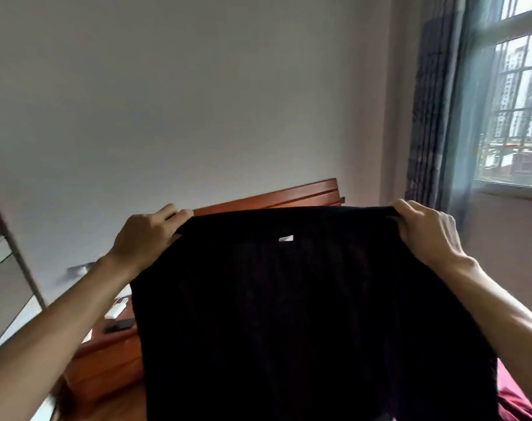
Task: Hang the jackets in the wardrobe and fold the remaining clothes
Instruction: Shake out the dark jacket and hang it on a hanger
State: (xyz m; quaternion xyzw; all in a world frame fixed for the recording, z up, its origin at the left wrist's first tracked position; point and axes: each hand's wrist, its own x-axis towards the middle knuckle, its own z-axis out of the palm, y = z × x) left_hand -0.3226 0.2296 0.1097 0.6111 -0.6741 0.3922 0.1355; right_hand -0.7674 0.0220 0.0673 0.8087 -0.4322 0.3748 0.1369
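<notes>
The room was mostly flat, plain surfaces: a smooth pale wall [198,101], a glossy reddish-brown wooden headboard [277,197] made of long horizontal slats, and a boxy nightstand [106,360] in the same polished wood at the lower left. On top of it sat a small white blocky thing [117,308] and a flat dark slab [120,325], too blurry to name. Off to the right hung a grey-blue curtain [432,117] in soft vertical folds, next to a window [517,101] with a thin metal grille. A bit of deep red fabric [514,399] peeked out at the bottom right corner.

The black garment [304,314] was held up in the air in front of the headboard, filling the lower middle of the view. It looked matte and soft, so dark that almost no weave or seams showed. The top edge was pulled nearly straight and the rest hung down loose, wider toward the bottom. A small white tag [286,238] sat just below the top edge, about centred.

Both bare arms reached forward and up. The left hand [146,235] pinched the top left corner with curled fingers, knuckles facing the camera. The right hand [426,229] gripped the top right corner the same way, fingers folded over the edge. The 2 hands were well apart, stretching the cloth between them.
</notes>
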